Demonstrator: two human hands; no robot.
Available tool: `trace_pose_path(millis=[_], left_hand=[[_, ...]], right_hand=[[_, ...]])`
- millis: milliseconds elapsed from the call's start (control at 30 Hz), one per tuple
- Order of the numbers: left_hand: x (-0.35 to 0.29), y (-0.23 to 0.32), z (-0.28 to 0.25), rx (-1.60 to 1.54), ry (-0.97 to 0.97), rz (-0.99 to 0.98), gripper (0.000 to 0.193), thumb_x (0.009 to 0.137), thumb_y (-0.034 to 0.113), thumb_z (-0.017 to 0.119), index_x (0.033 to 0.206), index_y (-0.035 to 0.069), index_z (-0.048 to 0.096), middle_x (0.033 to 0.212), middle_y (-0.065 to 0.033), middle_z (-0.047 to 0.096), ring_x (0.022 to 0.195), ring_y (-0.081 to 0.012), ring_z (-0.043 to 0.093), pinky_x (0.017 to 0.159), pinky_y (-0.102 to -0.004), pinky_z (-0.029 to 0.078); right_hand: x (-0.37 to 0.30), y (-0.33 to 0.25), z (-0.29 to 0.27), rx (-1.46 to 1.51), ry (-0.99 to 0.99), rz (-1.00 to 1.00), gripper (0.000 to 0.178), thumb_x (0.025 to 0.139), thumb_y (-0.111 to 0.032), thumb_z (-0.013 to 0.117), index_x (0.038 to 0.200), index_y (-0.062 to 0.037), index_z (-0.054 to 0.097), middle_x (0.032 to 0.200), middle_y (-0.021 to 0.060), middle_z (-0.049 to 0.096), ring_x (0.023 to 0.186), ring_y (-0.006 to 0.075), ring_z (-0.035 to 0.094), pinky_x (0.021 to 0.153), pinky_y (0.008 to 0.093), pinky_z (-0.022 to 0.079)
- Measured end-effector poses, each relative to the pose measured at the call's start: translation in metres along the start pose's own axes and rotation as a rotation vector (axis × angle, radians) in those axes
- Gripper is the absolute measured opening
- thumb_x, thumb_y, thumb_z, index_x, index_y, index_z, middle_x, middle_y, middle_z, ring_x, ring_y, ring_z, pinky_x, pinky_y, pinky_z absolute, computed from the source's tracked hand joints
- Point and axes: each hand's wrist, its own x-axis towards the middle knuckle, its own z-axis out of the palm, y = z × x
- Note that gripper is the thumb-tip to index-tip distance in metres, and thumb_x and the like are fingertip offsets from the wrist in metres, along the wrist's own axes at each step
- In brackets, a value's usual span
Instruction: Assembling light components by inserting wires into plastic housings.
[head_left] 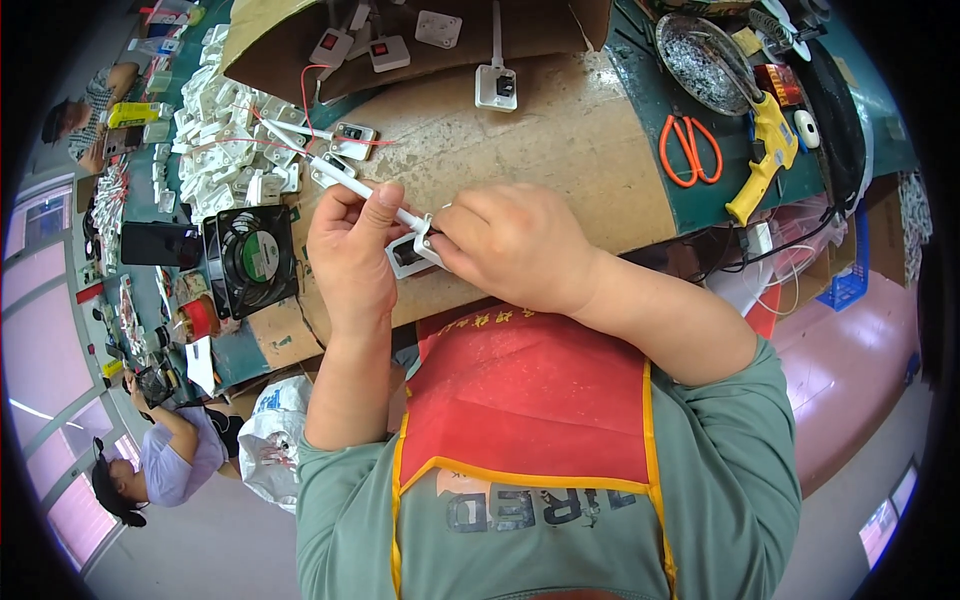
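Observation:
My left hand (pixel 352 250) pinches a white plastic tube (pixel 342 178) between thumb and fingers. The tube slants down to the right and ends at a small white plastic housing (pixel 422 246), which has a dark part inside. My right hand (pixel 520 245) closes its fingertips on the housing at the tube's end. What exactly lies under these fingertips is hidden. Beyond my left hand, another white housing with a dark socket (pixel 352 140) lies by thin red wires (pixel 306 100). A similar white piece with a black socket (pixel 496 88) rests near the box.
A cardboard box (pixel 560 30) stands at the back. White housings (pixel 225 140) are heaped left, beside a black fan (pixel 248 262) and a dark phone (pixel 160 244). Orange scissors (pixel 688 150), a yellow glue gun (pixel 768 150) and a metal pan (pixel 700 65) lie right. Other people sit left.

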Motion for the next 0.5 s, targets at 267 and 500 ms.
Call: trace_pose_path(millis=[267, 500], left_hand=[[0.0006, 0.0053, 0.0018, 0.214, -0.006, 0.074, 0.018, 0.086, 0.015, 0.070, 0.088, 0.002, 0.057, 0.076, -0.0047, 0.062, 0.064, -0.0104, 0.060, 0.058, -0.0205, 0.048], [0.0014, 0.0067, 0.0040, 0.222, 0.032, 0.120, 0.016, 0.085, 0.010, 0.071, 0.085, 0.001, 0.058, 0.073, -0.0035, 0.062, 0.061, -0.0088, 0.058, 0.057, -0.0215, 0.049]], right_hand=[[0.0057, -0.0009, -0.0013, -0.095, 0.055, -0.168, 0.012, 0.072, -0.016, 0.064, 0.069, -0.0110, 0.054, 0.072, 0.0027, 0.049, 0.070, 0.0199, 0.055, 0.060, 0.0332, 0.041], [0.0063, -0.0002, 0.0013, -0.081, 0.067, -0.159, 0.012, 0.072, -0.016, 0.065, 0.070, -0.0102, 0.054, 0.073, 0.0037, 0.049, 0.071, 0.0204, 0.055, 0.060, 0.0332, 0.041]])
